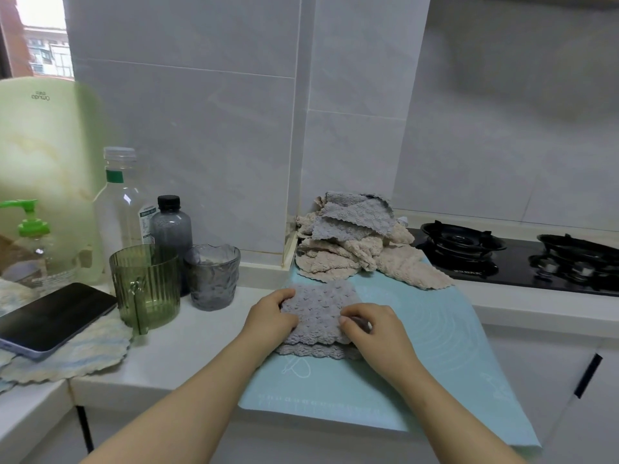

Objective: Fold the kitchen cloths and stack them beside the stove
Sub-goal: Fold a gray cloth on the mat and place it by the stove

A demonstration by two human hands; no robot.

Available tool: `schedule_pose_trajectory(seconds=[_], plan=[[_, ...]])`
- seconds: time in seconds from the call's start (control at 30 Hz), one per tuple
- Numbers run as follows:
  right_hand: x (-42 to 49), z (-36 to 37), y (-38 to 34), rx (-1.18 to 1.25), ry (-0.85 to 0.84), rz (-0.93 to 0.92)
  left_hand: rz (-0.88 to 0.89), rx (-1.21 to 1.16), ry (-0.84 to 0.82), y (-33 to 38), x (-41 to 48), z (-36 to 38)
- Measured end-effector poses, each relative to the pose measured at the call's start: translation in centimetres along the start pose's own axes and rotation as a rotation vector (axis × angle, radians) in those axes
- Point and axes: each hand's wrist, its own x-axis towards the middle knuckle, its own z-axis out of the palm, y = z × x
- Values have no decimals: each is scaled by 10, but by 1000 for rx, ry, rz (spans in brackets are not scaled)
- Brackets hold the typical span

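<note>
A dark flat phone [53, 316] lies far left, a ribbed green plastic cup [145, 289] beside it. On the pale blue silicone mat [435, 346], the left hand [271, 316] curls over the left edge of the folded grey textured cloth [318, 313]; the right hand [371, 326] seems to pinch its right edge. Behind, a loose heap of beige and grey cloths [351, 242] lies just beside the black gas stove [502, 259].

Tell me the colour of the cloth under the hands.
Grey cloth, with a scalloped edge; head view.

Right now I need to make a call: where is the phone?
In the head view, the phone lies far left on a pale scalloped cloth, just left of the green ribbed cup.
</note>
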Motion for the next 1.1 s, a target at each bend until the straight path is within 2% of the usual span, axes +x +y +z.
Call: schedule_pose_trajectory(seconds=[0.17, 0.3, 0.4, 0.57, 0.73, 0.83, 0.9, 0.97, 1.1], plan=[[20, -3, -19, -388, 35, -40, 238, 383, -9, 1, -3, 9], [38, 7, -22, -463, -171, -7, 216, 586, -76, 0, 0, 13], [37, 16, -7, -472, -328, 56, 193, 646, -76, 0, 0, 16], [38, 22, 6, -417, -377, 117, 133, 649, -34, -3, 3, 20], [39, 25, 10, -331, -349, 150, 129, 704, -18, -2, 1, 21], [31, 26, 13, -310, -140, 172, 144, 690, -14, -1, -1, 20], [28, 25, 13, -337, -10, 299, 152, 692, -10, -1, -2, 20], [28, 25, 15, -362, -4, 400, 157, 684, -5, 0, -3, 20], [31, 24, 16, -379, -69, 375, 149, 644, -9, 2, -3, 19]])
